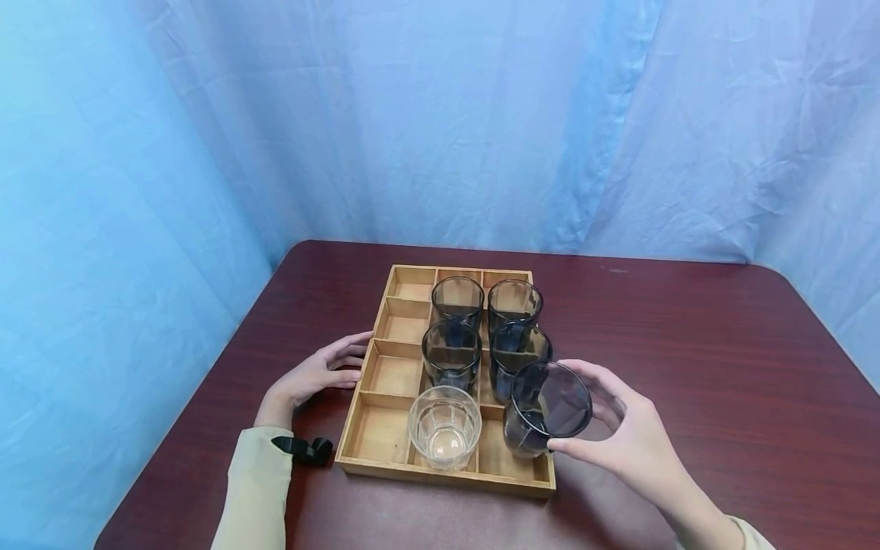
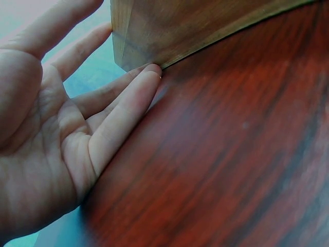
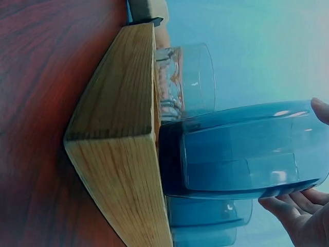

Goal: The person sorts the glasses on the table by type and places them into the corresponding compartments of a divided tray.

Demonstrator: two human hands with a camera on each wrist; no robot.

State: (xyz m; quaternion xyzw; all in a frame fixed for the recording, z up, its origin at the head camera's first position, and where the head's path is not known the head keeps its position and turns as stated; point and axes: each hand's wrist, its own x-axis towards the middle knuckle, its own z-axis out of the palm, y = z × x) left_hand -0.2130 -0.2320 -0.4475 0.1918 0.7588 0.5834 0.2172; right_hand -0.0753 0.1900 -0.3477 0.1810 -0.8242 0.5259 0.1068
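A dark tinted glass (image 1: 548, 401) is held by my right hand (image 1: 635, 439), thumb on the near side of its rim and fingers on the far side. It leans slightly, its base in the front right compartment of a wooden divided tray (image 1: 447, 477). The right wrist view shows the glass's base (image 3: 172, 159) down at the tray's edge. My left hand (image 1: 319, 374) rests beside the tray with fingertips touching its left wall (image 2: 180, 36). A clear glass (image 1: 445, 428) stands upright in the front middle compartment. Behind stand several more dark glasses (image 1: 451, 355) in the middle and right columns.
The left column of the tray shows bare compartments (image 1: 395, 374). A dark red wooden table (image 1: 687, 367) extends around the tray, with blue curtains (image 1: 440, 122) behind and at the sides. A black strap (image 1: 302, 449) sits at the left sleeve.
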